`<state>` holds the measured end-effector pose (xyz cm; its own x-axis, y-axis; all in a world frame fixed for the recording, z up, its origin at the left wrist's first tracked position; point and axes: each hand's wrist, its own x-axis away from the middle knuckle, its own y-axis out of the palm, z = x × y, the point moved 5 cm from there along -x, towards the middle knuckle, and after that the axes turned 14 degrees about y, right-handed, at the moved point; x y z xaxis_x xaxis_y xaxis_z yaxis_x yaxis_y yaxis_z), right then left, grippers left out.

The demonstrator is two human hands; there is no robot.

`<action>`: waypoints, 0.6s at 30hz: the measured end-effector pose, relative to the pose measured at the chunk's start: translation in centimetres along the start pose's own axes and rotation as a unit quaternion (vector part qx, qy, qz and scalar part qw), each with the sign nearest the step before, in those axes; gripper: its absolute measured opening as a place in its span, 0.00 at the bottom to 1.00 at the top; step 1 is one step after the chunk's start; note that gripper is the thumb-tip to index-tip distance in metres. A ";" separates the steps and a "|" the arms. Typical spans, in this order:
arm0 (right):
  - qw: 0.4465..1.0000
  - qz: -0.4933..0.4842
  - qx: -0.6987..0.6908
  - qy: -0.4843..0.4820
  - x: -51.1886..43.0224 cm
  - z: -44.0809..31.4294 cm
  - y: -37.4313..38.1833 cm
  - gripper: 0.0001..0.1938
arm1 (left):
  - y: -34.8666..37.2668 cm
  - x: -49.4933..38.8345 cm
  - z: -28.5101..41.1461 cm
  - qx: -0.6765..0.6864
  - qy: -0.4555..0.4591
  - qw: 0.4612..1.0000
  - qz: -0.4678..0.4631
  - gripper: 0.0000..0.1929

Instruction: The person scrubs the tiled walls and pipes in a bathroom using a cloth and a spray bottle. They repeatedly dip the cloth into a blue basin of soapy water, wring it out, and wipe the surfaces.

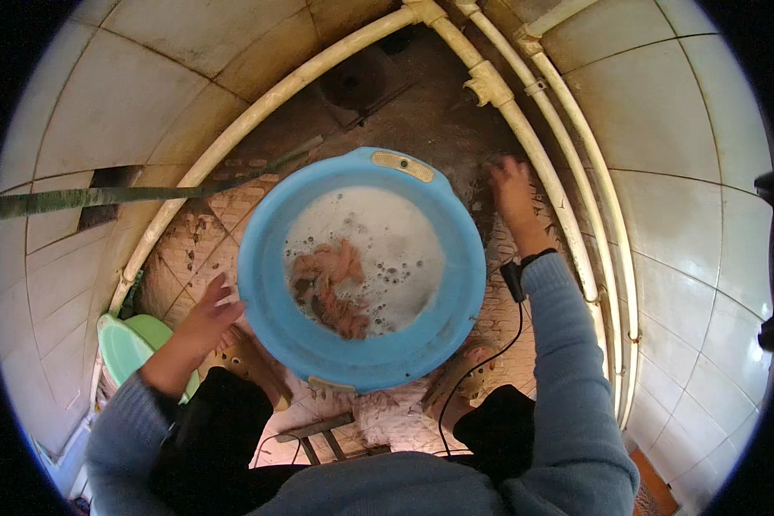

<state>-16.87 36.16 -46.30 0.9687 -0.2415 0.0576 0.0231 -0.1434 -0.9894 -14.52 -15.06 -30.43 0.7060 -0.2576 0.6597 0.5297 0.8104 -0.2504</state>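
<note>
A round blue plastic basin point(367, 367) stands on the floor before me, holding foamy water point(393, 226). A twisted orange-brown cloth point(335, 277) lies partly under the suds at the left of the water. My left hand point(203, 322) is beside the basin's left rim with its fingers spread and nothing in it; whether a fingertip touches the rim I cannot tell. My right hand point(511, 187) is off the basin's upper right side, slightly blurred, fingers apart, holding nothing. A black device point(512, 281) with a cable is strapped at my right wrist.
Cream-coloured pipes point(542, 155) run along the tiled walls on both sides. A light green basin point(126, 348) leans at the lower left. A green strap or hose point(129, 195) crosses from the left wall. My feet flank the blue basin, and a small stool point(316, 429) is below.
</note>
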 end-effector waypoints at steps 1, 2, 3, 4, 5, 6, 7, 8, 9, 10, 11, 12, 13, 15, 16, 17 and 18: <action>0.999 0.000 -0.012 -0.044 1.1 -1.3 -0.7 0.11 | 1.1 -2.0 -1.5 -0.012 0.006 1.000 -0.009 0.28; 0.997 -0.040 -0.023 -0.054 2.0 -2.1 -0.9 0.13 | 1.2 -3.3 -2.1 -0.066 0.038 0.997 0.007 0.27; 0.994 -0.046 -0.049 -0.087 3.0 -2.8 -1.3 0.15 | 1.6 -4.2 -3.1 -0.138 0.029 0.989 0.033 0.26; 0.987 -0.076 -0.068 -0.126 3.8 -3.2 -1.5 0.17 | 1.7 -4.5 -3.7 -0.207 0.020 0.976 0.059 0.26; 0.990 -0.060 -0.090 -0.089 4.2 -2.5 -1.9 0.17 | 1.8 -4.2 -4.0 -0.200 0.022 0.978 0.050 0.25; 0.991 -0.064 -0.107 -0.052 4.6 -1.5 -2.0 0.17 | 1.5 -3.8 -4.2 -0.196 0.027 0.979 0.039 0.24; 0.989 -0.046 -0.136 -0.045 5.0 -0.6 -2.2 0.17 | 1.0 -3.4 -4.1 -0.188 0.054 0.980 0.038 0.24; 0.989 0.006 -0.125 0.082 5.0 1.6 -2.2 0.18 | 0.5 -2.8 -4.4 -0.194 0.044 0.979 0.046 0.24; 0.979 0.067 -0.125 0.145 5.4 3.5 -2.8 0.17 | -0.1 -2.5 -4.6 -0.196 0.057 0.977 0.059 0.24; 0.971 0.101 0.002 0.216 6.3 4.3 -2.3 0.16 | -0.8 -2.2 -5.0 -0.197 0.065 0.976 0.067 0.24; 0.953 0.105 0.095 0.268 6.5 5.3 -2.1 0.16 | -1.6 -1.8 -5.6 -0.183 0.060 0.978 0.074 0.24; 0.945 0.140 0.149 0.257 6.4 5.0 -1.9 0.16 | -2.4 -1.5 -6.3 -0.167 0.050 0.981 0.080 0.24; 0.946 0.115 0.173 0.250 5.6 4.7 -1.3 0.18 | -3.1 -1.2 -7.1 -0.152 0.034 0.984 0.087 0.24; 0.951 0.024 0.195 0.239 3.1 3.7 0.1 0.20 | -4.4 -0.6 -8.4 -0.093 0.012 0.992 0.089 0.24; 0.951 -0.043 0.193 0.236 0.7 3.0 1.1 0.21 | -4.7 -0.2 -9.0 -0.063 -0.002 0.994 0.089 0.24; 0.942 -0.126 0.194 0.243 -1.7 2.4 2.2 0.22 | -4.8 0.1 -9.5 -0.062 -0.015 0.994 0.089 0.24; 0.935 -0.187 0.186 0.237 -4.1 1.7 3.0 0.22 | -5.2 0.5 -9.8 -0.064 -0.028 0.993 0.091 0.24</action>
<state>-20.34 38.36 -49.71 0.6597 -0.6515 0.3747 0.5084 0.0197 -0.8609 -12.33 -24.54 -35.77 0.7709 -0.0804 0.6319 0.4530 0.7667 -0.4550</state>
